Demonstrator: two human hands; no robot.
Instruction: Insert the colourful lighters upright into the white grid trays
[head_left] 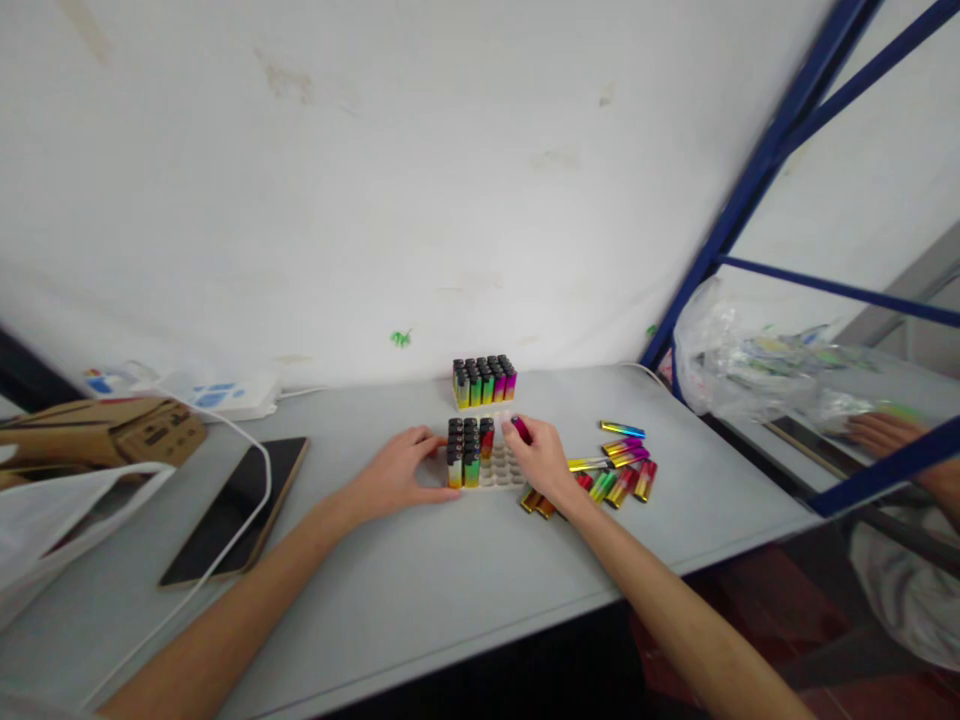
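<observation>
A white tray (pixel 504 468) with rows of round holes lies on the table, its left part filled with upright lighters (pixel 463 455) with black tops. Against its left side rests my left hand (pixel 403 468), thumb at the near corner and fingers farther back, steadying it. My right hand (pixel 538 455) pinches a magenta lighter (pixel 521 430) above the tray's far right part. Beside that hand, several shiny coloured lighters (pixel 621 485) lie loose in a heap, partly hidden by my wrist.
Behind the tray stands a second block of upright lighters (pixel 485 382). A phone-like black tablet (pixel 240 510), a white cable (pixel 264 475) and a cardboard box (pixel 112 440) are on the left. A blue metal frame (pixel 739 200) rises at right, with another person's hand (pixel 889 435) beyond.
</observation>
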